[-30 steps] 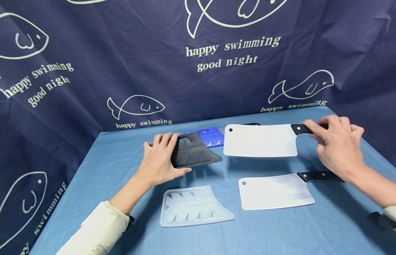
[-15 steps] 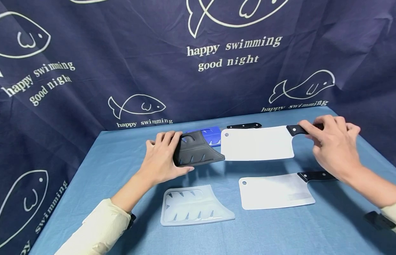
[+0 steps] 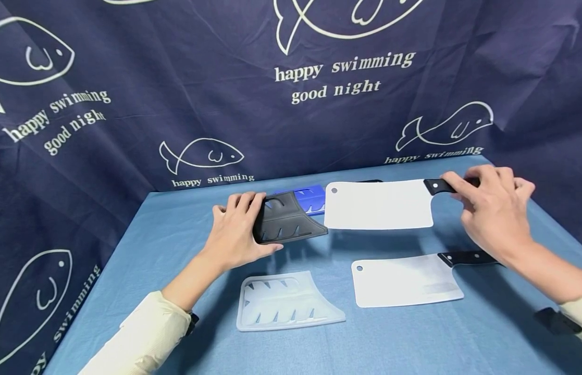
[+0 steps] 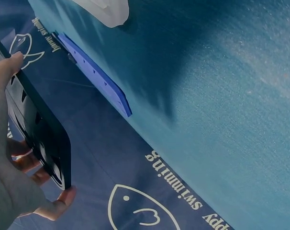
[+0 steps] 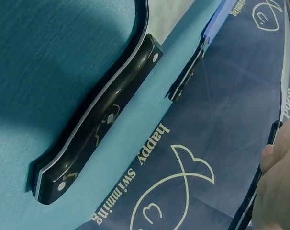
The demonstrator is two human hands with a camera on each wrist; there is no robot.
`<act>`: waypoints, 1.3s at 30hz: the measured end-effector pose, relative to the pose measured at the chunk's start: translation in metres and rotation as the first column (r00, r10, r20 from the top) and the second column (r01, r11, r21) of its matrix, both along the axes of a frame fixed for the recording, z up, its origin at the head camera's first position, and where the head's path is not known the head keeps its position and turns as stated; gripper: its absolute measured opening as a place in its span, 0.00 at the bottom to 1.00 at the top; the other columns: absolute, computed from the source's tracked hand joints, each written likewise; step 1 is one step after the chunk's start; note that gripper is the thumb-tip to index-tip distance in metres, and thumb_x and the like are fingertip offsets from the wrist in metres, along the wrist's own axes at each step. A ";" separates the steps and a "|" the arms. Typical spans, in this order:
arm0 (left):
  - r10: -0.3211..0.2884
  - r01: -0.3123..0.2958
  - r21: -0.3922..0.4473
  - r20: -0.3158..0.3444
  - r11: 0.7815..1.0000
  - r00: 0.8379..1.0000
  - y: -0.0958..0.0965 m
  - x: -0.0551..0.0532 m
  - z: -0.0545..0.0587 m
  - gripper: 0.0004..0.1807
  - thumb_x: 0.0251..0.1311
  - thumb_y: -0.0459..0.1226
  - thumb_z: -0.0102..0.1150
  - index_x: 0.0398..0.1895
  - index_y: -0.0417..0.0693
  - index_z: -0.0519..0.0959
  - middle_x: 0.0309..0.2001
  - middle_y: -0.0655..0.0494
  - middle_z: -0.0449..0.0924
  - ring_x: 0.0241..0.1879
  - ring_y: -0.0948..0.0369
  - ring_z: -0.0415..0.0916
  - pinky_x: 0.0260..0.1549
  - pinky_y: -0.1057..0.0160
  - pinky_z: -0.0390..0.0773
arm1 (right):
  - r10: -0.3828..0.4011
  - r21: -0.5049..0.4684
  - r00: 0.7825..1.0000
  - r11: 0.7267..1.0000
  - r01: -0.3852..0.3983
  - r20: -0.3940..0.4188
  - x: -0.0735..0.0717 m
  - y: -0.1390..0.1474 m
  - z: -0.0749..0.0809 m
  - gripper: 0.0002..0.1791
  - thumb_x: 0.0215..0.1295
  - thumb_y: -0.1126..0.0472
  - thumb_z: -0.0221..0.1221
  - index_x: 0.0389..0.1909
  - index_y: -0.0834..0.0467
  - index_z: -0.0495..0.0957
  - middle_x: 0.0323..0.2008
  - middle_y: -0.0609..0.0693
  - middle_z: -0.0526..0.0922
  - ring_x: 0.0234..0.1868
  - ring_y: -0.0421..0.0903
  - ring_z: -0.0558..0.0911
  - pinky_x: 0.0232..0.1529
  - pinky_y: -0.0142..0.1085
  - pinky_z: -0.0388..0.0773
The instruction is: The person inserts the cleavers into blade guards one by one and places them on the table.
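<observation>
My left hand grips a black plastic blade guard by its closed end, raised above the table; the left wrist view shows the guard's slotted side between thumb and fingers. My right hand holds a cleaver by its black handle, the blade flat side toward me and pointing left. The blade's front end sits right at the guard's open side in the head view. On the cloth nearer to me lie a second cleaver and a translucent white blade guard.
Behind the held pieces, a blue blade guard lies near the table's back edge, with a black knife handle beside it. A blue cloth covers the table. A dark fish-print curtain hangs behind.
The cleaver in my right hand has dipped, then risen again, ending slightly left of where it began. The black guard has shifted only slightly.
</observation>
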State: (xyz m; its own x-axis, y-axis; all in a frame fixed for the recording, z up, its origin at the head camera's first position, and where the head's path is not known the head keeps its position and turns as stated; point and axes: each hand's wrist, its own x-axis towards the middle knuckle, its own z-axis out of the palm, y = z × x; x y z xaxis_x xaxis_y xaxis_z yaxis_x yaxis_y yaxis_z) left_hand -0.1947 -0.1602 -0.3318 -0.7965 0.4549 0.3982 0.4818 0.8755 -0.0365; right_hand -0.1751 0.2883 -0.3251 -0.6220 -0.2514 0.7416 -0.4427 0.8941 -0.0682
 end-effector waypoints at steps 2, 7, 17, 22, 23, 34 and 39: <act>0.000 0.000 0.000 -0.001 1.000 1.000 0.000 0.000 0.000 0.59 0.33 0.72 0.64 0.68 0.51 0.61 0.60 0.52 0.65 0.58 0.50 0.60 0.39 0.43 0.62 | -0.004 -0.010 1.000 1.000 0.004 0.001 0.000 0.001 0.000 0.25 0.53 0.74 0.49 0.51 0.54 0.79 0.42 0.65 0.70 0.42 0.70 0.63 0.39 0.63 0.49; -0.001 0.001 -0.004 -0.003 1.000 1.000 0.000 0.000 0.000 0.59 0.33 0.72 0.63 0.68 0.51 0.61 0.60 0.52 0.65 0.58 0.50 0.60 0.39 0.43 0.62 | -0.006 -0.027 1.000 1.000 0.007 0.020 0.001 0.001 0.000 0.26 0.52 0.76 0.50 0.51 0.54 0.79 0.41 0.64 0.70 0.42 0.69 0.63 0.39 0.62 0.48; -0.012 0.012 -0.005 -0.026 1.000 1.000 0.001 0.000 0.002 0.58 0.32 0.71 0.64 0.68 0.52 0.61 0.60 0.52 0.65 0.57 0.50 0.60 0.38 0.43 0.62 | 0.019 -0.020 1.000 1.000 -0.019 -0.013 0.003 0.001 0.002 0.28 0.50 0.76 0.47 0.51 0.55 0.79 0.41 0.65 0.70 0.41 0.70 0.63 0.39 0.63 0.47; -0.032 0.031 -0.029 -0.045 0.999 0.998 0.001 0.000 0.003 0.59 0.32 0.71 0.63 0.68 0.51 0.62 0.59 0.51 0.66 0.56 0.50 0.61 0.37 0.43 0.62 | 0.033 -0.022 0.999 0.999 -0.033 -0.019 0.005 0.000 0.001 0.30 0.48 0.76 0.46 0.52 0.54 0.78 0.42 0.66 0.70 0.42 0.71 0.63 0.40 0.65 0.47; -0.036 0.035 -0.033 -0.049 0.999 0.998 0.001 0.000 0.004 0.59 0.32 0.71 0.63 0.69 0.50 0.62 0.59 0.51 0.66 0.56 0.49 0.61 0.37 0.43 0.62 | 0.032 -0.022 0.999 0.999 -0.033 -0.015 0.005 0.000 0.001 0.31 0.47 0.76 0.46 0.52 0.54 0.78 0.42 0.66 0.70 0.42 0.71 0.63 0.40 0.65 0.47; -0.077 0.076 -0.026 -0.082 0.997 0.994 0.002 0.000 0.005 0.59 0.31 0.71 0.64 0.68 0.50 0.63 0.58 0.51 0.67 0.54 0.50 0.61 0.35 0.44 0.61 | 0.035 -0.010 0.999 0.999 -0.035 -0.006 0.006 -0.004 0.003 0.31 0.46 0.77 0.47 0.53 0.53 0.77 0.43 0.66 0.69 0.42 0.70 0.63 0.40 0.64 0.48; -0.131 0.130 -0.016 -0.099 0.991 0.986 0.009 -0.001 0.005 0.58 0.31 0.71 0.64 0.67 0.50 0.64 0.57 0.52 0.68 0.53 0.51 0.62 0.35 0.44 0.61 | 0.050 0.017 0.999 0.999 -0.050 -0.001 0.007 -0.015 0.004 0.32 0.45 0.78 0.48 0.53 0.52 0.77 0.43 0.65 0.70 0.42 0.69 0.64 0.41 0.66 0.49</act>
